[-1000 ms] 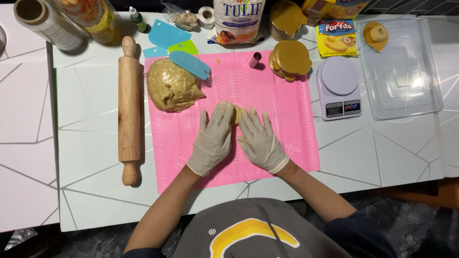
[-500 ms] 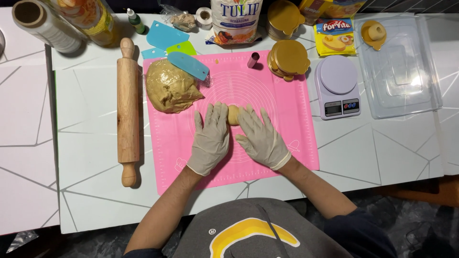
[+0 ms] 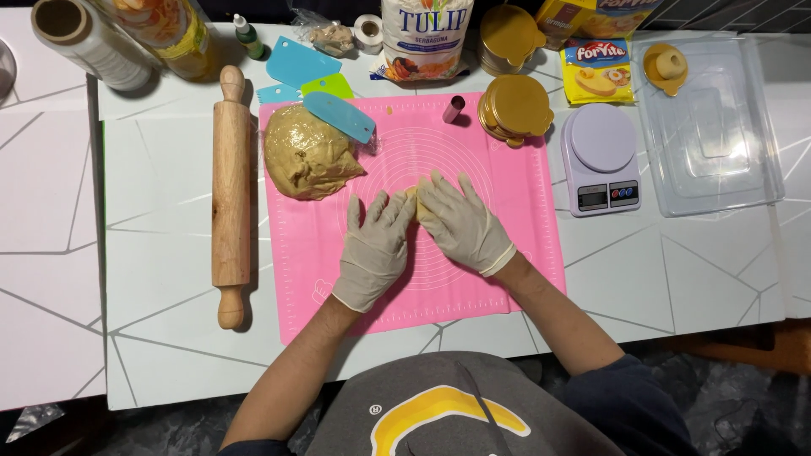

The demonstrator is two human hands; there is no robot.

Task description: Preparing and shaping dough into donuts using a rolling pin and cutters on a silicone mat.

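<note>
My two gloved hands lie side by side on the pink silicone mat [image 3: 507, 253]. A small piece of tan dough [image 3: 412, 194] peeks out between their fingertips. My left hand [image 3: 376, 249] rests flat with its fingers against the piece. My right hand [image 3: 460, 224] covers the piece from the right and presses on it. A large lump of tan dough [image 3: 308, 160] sits at the mat's upper left, with a blue plastic scraper [image 3: 340, 116] leaning on it.
A wooden rolling pin [image 3: 230, 194] lies left of the mat. Gold round lids [image 3: 515, 105], a small pink cutter [image 3: 454, 109], a kitchen scale [image 3: 601, 159] and a clear plastic tray [image 3: 710, 127] stand to the right. Flour bag [image 3: 425, 34], film roll [image 3: 89, 42] and bottles line the back.
Both hands have slid slightly up the mat and closed in together, so the small dough piece is now mostly covered by the right hand's fingers.
</note>
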